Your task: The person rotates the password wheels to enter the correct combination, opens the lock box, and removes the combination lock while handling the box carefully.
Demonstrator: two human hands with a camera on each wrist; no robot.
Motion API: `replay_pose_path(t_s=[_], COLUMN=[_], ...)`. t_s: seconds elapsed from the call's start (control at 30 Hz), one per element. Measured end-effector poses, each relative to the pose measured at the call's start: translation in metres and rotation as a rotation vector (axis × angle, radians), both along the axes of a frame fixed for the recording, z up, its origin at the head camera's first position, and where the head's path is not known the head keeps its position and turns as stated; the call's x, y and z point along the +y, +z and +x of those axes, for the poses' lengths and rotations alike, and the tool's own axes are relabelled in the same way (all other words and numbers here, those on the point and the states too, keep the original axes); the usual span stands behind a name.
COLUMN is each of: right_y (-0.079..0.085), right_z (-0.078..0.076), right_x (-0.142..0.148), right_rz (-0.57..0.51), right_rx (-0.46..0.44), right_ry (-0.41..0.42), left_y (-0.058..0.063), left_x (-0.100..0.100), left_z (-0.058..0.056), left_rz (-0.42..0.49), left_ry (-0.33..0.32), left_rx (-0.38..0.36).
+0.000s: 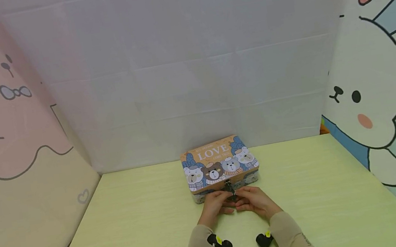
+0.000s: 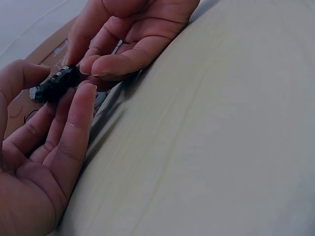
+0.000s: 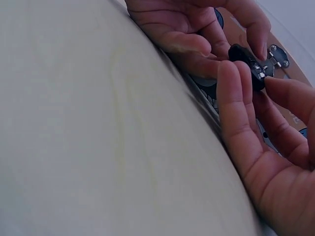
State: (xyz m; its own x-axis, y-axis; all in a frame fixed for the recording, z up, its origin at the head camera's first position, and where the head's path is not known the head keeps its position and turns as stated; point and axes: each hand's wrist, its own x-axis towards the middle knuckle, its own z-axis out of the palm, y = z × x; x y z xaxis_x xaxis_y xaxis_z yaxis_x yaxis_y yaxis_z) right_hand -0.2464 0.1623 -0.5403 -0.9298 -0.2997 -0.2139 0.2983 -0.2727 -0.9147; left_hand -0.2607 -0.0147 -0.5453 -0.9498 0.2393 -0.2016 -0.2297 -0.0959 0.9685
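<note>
At lower centre of the frame, a person's left hand (image 1: 214, 205) pinches a small black combination padlock (image 2: 55, 88) at the metal clasp (image 3: 280, 56) of an orange-and-blue rectangular tin box printed with bears (image 1: 220, 164); on the right, the right hand (image 1: 256, 200) pinches it too. The step appears to be working the padlock, the next move likely calling for a steady hold and small fingertip turns.

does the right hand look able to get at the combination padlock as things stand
Yes, it seems so: the right hand pinches the black combination padlock, with nothing visibly blocking it, though the left hand also holds the padlock.
</note>
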Motion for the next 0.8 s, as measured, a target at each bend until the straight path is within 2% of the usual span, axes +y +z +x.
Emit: replay_pose_path(t_s=[0.4,0.8], right_y=[0.0014,0.0028], right_z=[0.0003,0.0008], right_x=[-0.0007,-0.0009], right_rz=[0.014,0.004], right_rx=[-0.007,-0.008], right_ry=[-0.009,-0.007], left_y=[0.0043,0.0015], left_x=[-0.0019,0.0000], left_z=[0.0038,0.0003], left_rz=[0.017,0.004], left_ry=[0.001,0.007], left_rx=[-0.006,0.001])
